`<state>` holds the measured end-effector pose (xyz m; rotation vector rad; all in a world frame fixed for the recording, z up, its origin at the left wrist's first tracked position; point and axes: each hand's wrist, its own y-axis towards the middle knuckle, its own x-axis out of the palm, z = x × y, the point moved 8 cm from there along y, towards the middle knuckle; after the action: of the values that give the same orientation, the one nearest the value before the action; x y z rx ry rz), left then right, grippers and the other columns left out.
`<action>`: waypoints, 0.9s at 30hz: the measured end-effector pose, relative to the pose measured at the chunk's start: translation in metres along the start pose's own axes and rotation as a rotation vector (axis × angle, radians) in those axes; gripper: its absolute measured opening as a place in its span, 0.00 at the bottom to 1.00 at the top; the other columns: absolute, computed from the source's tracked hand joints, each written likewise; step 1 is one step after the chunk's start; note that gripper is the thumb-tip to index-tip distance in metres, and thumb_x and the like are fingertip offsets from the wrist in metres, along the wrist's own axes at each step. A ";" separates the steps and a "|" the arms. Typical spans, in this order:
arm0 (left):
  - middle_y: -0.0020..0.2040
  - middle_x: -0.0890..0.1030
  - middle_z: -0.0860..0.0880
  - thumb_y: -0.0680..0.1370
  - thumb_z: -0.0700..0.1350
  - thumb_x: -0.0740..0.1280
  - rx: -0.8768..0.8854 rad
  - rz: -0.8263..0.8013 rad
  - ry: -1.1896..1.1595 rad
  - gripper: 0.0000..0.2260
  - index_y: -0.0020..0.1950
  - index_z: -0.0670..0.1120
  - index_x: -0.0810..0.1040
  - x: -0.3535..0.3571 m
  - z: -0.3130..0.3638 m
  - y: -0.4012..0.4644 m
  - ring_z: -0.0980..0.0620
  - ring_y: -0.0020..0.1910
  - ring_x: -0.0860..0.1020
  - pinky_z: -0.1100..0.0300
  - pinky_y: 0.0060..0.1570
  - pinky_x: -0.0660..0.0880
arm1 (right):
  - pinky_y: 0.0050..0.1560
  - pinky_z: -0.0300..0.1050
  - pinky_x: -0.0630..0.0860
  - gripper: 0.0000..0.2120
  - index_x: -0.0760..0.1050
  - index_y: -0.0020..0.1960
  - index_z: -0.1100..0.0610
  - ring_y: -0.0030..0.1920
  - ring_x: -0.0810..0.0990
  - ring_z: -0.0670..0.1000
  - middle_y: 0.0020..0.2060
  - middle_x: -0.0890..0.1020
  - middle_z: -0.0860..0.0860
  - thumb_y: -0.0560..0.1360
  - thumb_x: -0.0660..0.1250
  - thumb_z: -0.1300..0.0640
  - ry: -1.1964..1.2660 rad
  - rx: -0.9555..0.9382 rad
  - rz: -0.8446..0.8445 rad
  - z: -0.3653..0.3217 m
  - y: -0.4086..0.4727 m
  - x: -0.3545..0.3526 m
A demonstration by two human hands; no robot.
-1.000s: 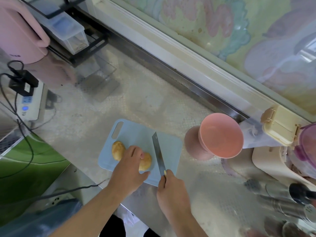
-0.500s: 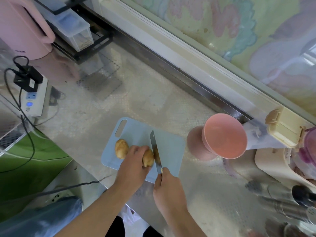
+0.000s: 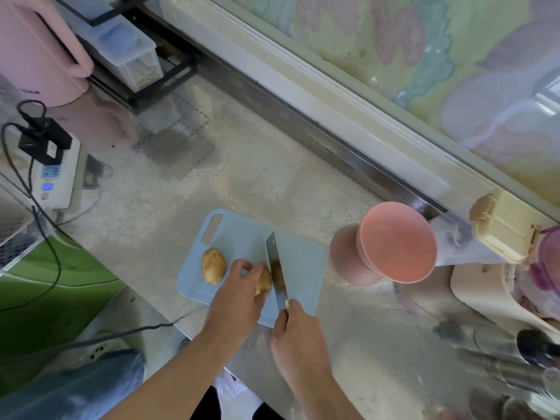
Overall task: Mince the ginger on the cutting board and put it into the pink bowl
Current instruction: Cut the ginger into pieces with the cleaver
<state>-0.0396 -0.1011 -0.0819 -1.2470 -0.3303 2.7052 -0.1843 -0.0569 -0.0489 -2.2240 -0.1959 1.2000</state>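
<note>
Gripping the knife (image 3: 276, 269) by its handle, the right hand (image 3: 298, 338) sits at the lower centre of the frame, fingers curled fully round the handle. Blade runs up-frame from the hand, tip toward the upper edge of the cutting board (image 3: 298, 262), its edge down against the ginger piece (image 3: 263, 281).

Left hand (image 3: 235, 301) lies just left of the blade, fingers curled over the ginger piece and pinning it to the board; fingertips close beside the blade's flat. Ginger piece is mostly hidden under the fingers; its exposed end touches the blade. Long axis cannot be judged.

Second ginger piece (image 3: 213, 266) lies loose on the board's left part, long axis roughly up-down in frame, apart from the left hand, below the board's handle slot.

Right of the blade the board surface is bare out to its right edge. Pink bowl (image 3: 397, 242) stands on the counter (image 3: 266, 183) right of the board, near but not touching it, mouth tilted toward the camera. Board's lower edge lies near the counter's front edge.
</note>
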 end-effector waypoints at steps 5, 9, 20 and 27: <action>0.63 0.67 0.52 0.80 0.48 0.71 -0.069 0.016 0.020 0.18 0.69 0.53 0.73 -0.001 0.003 0.000 0.53 0.44 0.79 0.57 0.47 0.81 | 0.32 0.47 0.66 0.08 0.65 0.44 0.51 0.35 0.75 0.55 0.33 0.74 0.50 0.82 0.53 0.54 0.002 0.007 0.018 -0.004 0.004 -0.005; 0.65 0.67 0.53 0.79 0.47 0.72 -0.041 -0.025 0.068 0.19 0.69 0.53 0.73 -0.004 0.001 0.002 0.53 0.43 0.77 0.59 0.41 0.77 | 0.35 0.47 0.66 0.09 0.64 0.43 0.51 0.36 0.74 0.57 0.34 0.73 0.50 0.82 0.53 0.53 -0.006 0.013 -0.001 -0.002 0.001 -0.003; 0.67 0.68 0.54 0.78 0.42 0.74 0.059 -0.119 0.090 0.28 0.76 0.50 0.69 -0.002 0.003 0.016 0.52 0.47 0.79 0.60 0.48 0.77 | 0.26 0.42 0.59 0.13 0.59 0.39 0.51 0.31 0.70 0.53 0.32 0.72 0.50 0.82 0.54 0.54 -0.012 0.020 0.000 -0.001 0.001 -0.003; 0.66 0.69 0.52 0.77 0.44 0.75 0.061 -0.137 0.106 0.23 0.70 0.48 0.74 -0.005 0.010 0.027 0.50 0.42 0.77 0.58 0.49 0.76 | 0.26 0.44 0.59 0.13 0.59 0.38 0.51 0.32 0.72 0.54 0.32 0.73 0.51 0.82 0.54 0.55 0.007 0.003 -0.011 -0.002 0.007 -0.006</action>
<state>-0.0450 -0.1298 -0.0785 -1.2951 -0.3060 2.5047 -0.1871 -0.0657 -0.0483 -2.2220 -0.2030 1.1863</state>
